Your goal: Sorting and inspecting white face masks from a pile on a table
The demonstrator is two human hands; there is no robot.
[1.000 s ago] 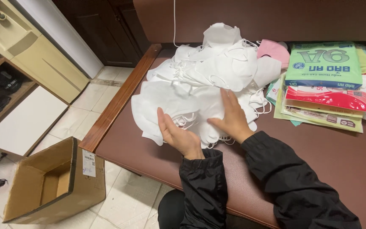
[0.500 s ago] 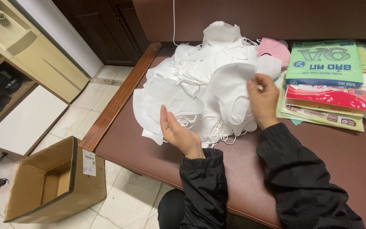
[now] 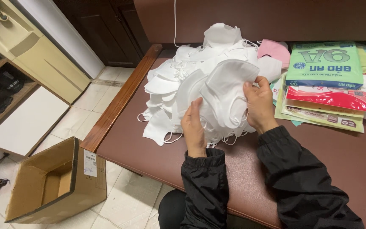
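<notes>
Both hands hold a bundle of white masks [image 3: 223,95] lifted just above the brown counter [image 3: 157,157]. The left hand [image 3: 193,127] presses flat against the near side of the bundle, fingers upright. The right hand [image 3: 257,106] grips the bundle's right edge, thumb on the front and fingers curled behind it. How many masks are in the bundle cannot be told; they overlap, and their ear loops hang tangled below.

Behind and to the left of the bundle lies a loose pile of masks [image 3: 170,85] of the same white kind, spread on the counter, one cupped mask sitting on top at the back. A pink mask [image 3: 274,51] lies at the pile's right edge.

Right of the hands, a stack of flat packets rests on the counter: a green packet [image 3: 325,63] on top at the back, a red packet [image 3: 333,97] below it.

On the tiled floor [image 3: 123,199], left of the counter's wooden edge, an open cardboard box [image 3: 51,186] stands on its base.
</notes>
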